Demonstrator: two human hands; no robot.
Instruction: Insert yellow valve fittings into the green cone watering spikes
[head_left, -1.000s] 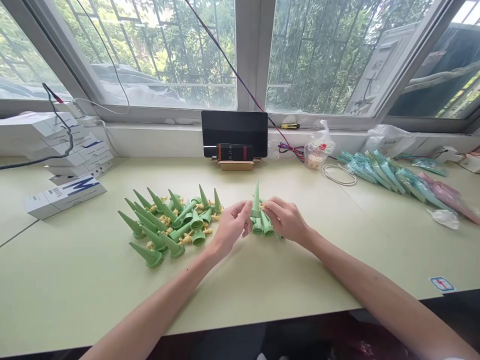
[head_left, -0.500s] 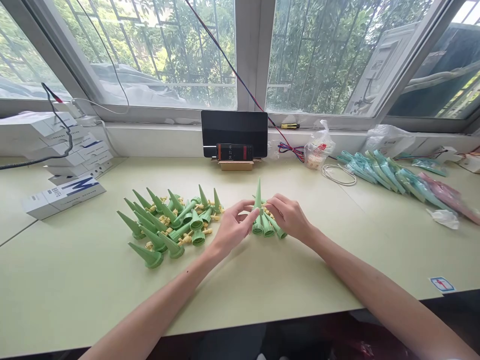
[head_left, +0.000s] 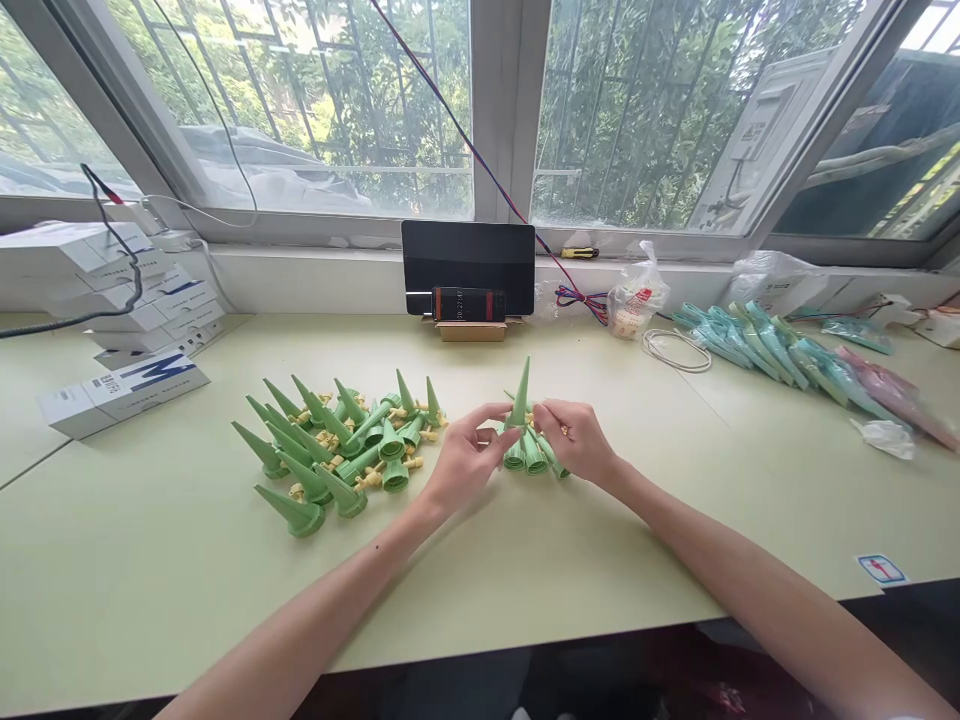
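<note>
Both hands meet over a small cluster of green cone-shaped spikes [head_left: 528, 452] at the middle of the pale green table [head_left: 150, 560]. My left hand [head_left: 463, 459] pinches one upright green spike [head_left: 519, 395] near its base, tip pointing up. My right hand [head_left: 576, 438] is closed on the same cluster from the right, fingertips beside the upright spike. What sits under its fingers is hidden. A larger pile of green spikes with yellow fittings [head_left: 337, 448] lies just left of my left hand.
A dark tablet [head_left: 468, 266] and a phone [head_left: 469, 303] stand on a wooden holder by the window. White boxes [head_left: 120, 385] are stacked at the left. Teal packaged items [head_left: 765, 340], a coiled white cable [head_left: 676, 351] and plastic bags [head_left: 636, 293] lie at the right.
The upright spike has tilted slightly to the right and risen a little. My left fingers have closed in on its base; my right hand has shifted slightly right and down.
</note>
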